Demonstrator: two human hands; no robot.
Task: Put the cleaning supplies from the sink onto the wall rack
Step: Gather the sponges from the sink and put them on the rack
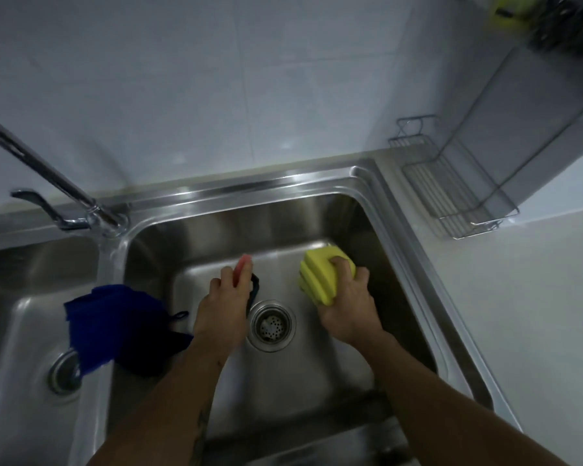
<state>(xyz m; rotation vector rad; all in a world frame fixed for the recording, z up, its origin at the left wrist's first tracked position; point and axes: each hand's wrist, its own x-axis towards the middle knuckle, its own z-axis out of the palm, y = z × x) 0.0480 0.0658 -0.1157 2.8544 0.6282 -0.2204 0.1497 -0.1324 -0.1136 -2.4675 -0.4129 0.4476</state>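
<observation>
Both my hands are down in the right basin of the steel sink. My right hand grips a stack of yellow sponges near the basin's far right side. My left hand is closed on a pink sponge with a dark scouring side, just left of the drain. A blue cloth hangs over the divider between the two basins. The wire wall rack is mounted on the right wall above the counter, with nothing visible in it.
A chrome faucet rises at the left behind the divider. The left basin has its own drain. White counter runs along the right. A yellow object and a dark brush-like thing sit blurred at the top right.
</observation>
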